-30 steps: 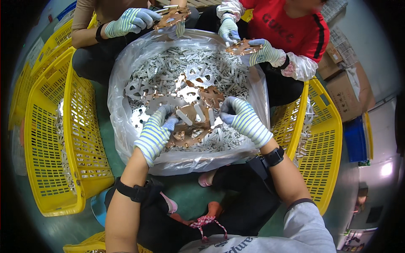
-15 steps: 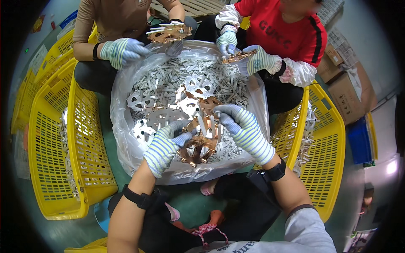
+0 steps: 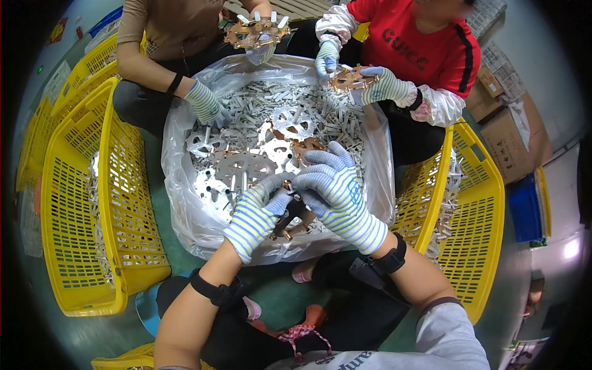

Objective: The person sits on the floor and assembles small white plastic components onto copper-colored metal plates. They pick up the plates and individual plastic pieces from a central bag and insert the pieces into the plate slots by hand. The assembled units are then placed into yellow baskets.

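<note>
Both my hands wear pale gloves with blue and yellow-green stripes. My left hand (image 3: 256,213) is closed on the rim of a copper-coloured round metal piece (image 3: 287,230), which has cutouts and short posts. My right hand (image 3: 339,197) covers much of that piece; its thumb and forefinger press together at a post on the rim, beside my left fingertips, while its other fingers extend. Whether a white strip is pinched there is hidden. Just beyond lie silvery round plates (image 3: 246,166) and another copper-coloured piece (image 3: 307,148), on a heap of small white strips (image 3: 259,102).
The strips fill a plastic-lined container (image 3: 185,209). Yellow baskets (image 3: 74,216) stand at left and right (image 3: 475,246). Opposite, a person in brown holds a copper-coloured piece (image 3: 258,34) and reaches into the heap; one in red holds another (image 3: 353,79). Cardboard boxes (image 3: 509,139) sit far right.
My right hand has moved left and toward me, onto the rim beside my left hand. The person in brown has lowered a hand into the strips and raised their piece.
</note>
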Demonstrator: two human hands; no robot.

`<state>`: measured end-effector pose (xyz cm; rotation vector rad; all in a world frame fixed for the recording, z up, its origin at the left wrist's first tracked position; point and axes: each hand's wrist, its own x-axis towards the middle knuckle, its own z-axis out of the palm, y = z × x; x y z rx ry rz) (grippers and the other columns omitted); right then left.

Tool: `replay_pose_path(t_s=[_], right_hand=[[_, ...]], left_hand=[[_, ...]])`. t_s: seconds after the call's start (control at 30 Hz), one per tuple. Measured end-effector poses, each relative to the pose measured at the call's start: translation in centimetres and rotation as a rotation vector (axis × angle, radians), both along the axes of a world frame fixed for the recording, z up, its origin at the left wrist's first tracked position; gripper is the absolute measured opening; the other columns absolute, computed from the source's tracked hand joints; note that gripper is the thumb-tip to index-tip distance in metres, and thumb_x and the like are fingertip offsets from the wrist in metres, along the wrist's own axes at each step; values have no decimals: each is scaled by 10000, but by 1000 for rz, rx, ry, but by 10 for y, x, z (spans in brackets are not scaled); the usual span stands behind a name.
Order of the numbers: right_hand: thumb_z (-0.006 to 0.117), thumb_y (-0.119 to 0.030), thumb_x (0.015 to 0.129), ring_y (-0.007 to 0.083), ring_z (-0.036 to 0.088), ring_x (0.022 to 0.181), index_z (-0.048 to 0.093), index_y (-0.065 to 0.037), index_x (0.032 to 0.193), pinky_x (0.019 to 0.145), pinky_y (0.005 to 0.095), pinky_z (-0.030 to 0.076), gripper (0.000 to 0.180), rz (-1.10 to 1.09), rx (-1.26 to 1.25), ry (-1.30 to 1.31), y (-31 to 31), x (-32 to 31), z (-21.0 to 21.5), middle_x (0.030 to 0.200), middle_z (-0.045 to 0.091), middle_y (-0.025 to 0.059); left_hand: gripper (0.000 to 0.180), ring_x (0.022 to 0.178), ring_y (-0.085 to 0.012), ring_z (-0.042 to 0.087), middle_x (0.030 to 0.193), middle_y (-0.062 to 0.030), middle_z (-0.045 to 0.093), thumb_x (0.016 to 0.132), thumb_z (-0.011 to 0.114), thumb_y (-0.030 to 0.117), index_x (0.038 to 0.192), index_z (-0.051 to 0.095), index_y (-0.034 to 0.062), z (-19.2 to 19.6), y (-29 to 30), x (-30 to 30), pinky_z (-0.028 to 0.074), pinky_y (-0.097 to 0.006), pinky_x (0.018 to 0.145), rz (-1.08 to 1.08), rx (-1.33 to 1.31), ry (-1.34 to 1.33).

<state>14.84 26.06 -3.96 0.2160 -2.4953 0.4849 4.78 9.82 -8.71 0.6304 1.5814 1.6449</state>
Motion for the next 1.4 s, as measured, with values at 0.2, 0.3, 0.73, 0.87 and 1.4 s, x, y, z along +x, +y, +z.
replay_pose_path(t_s=[0.2, 0.3, 0.73, 0.87, 1.4], right_hand=[[751, -199, 723, 312, 544, 1084, 663, -132, 921, 1045, 497, 323, 227, -27, 40, 10, 4, 1, 2, 1064, 616, 69], [756, -230, 751, 327, 520, 1123, 685, -117, 935, 1041, 481, 331, 228, 80, -286, -42, 4, 3, 0, 1133, 592, 97], [723, -274, 788, 342, 444, 1231, 723, -72, 934, 1060, 452, 318, 249, 45, -756, -170, -6, 2, -19, 1227, 552, 148], [713, -277, 786, 348, 460, 1196, 724, -71, 929, 1037, 458, 330, 251, -1, -416, -109, -3, 1, -18, 1197, 563, 146], [630, -272, 816, 360, 458, 1199, 701, -126, 969, 1067, 511, 280, 223, 68, -218, -127, -13, 1, -15, 1249, 535, 128]], left_hand=[[408, 932, -111, 605, 1113, -91, 643, 937, 587, 152, 1312, 537, 0, 3, 0, -2, 516, -232, 785, -35, -36, 144], [394, 940, -105, 594, 1096, -82, 640, 940, 577, 149, 1305, 542, 5, 4, 0, 1, 504, -230, 806, -1, 16, 175], [388, 1014, -149, 595, 1153, -122, 618, 947, 550, 125, 1307, 527, -20, 10, -2, 3, 496, -273, 897, 29, 98, 169], [385, 995, -147, 600, 1145, -120, 623, 948, 542, 119, 1307, 529, -20, 13, -3, 3, 493, -277, 899, 52, 107, 241], [352, 742, -119, 595, 837, -74, 640, 849, 718, 226, 1080, 638, -27, 13, 1, 7, 502, -273, 681, 165, 97, 403]])
